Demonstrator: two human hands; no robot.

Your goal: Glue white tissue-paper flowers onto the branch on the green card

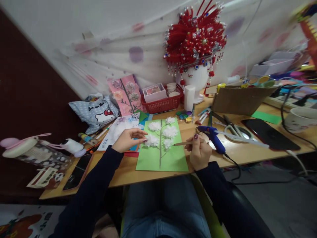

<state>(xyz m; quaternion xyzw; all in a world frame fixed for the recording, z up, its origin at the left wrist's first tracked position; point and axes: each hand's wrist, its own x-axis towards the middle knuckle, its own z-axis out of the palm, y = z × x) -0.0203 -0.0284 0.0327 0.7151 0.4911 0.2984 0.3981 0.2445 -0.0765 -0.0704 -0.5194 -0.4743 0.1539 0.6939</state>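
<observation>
A green sheet (173,163) lies at the table's front edge, with a grey stem (160,145) drawn up its middle. Several white ruffled flowers (170,131) sit on both sides of that stem. My right hand (200,152) grips a thin brown pencil or brush (180,143), its tip by the lower right flower (168,143). My left hand (130,139) is over the sheet's left edge, fingertips at the lower left flower (151,140); its thumb and fingers are apart, with nothing seen between them.
A blue glue gun (214,137), scissors (237,131) and a black phone (271,134) lie right. Behind are a red basket (162,105), a pink flower picture (126,96) and a red headdress (198,39). Another phone (78,172) and a bottle (37,153) are left.
</observation>
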